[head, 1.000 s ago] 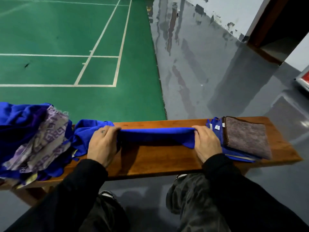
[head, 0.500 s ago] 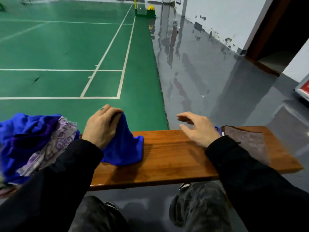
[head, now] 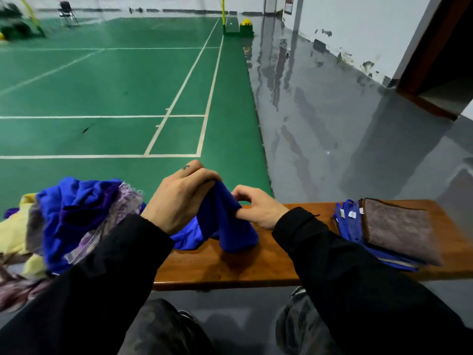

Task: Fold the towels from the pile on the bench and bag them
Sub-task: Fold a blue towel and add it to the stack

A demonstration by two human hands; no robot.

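I have the blue towel [head: 225, 221] bunched up between both hands, its lower end resting on the tabletop [head: 230, 267] just below them. My left hand [head: 179, 198] grips the top of it with fingers curled over the cloth; my right hand [head: 256, 208] pinches an edge just to the right.

My worry is that the towel is crumpled, not flat, so if I pinch the wrong layer the fold comes out crooked. A loose pinch on the right could also let the edge slip and drop. The pile [head: 71, 221] sits touching my left sleeve, so a wide pull could drag loose cloth off the tabletop.

Well to the right of my right hand lies the folded stack [head: 394, 231]. I see no bag anywhere in view, so nothing is bagged as far as I can tell.
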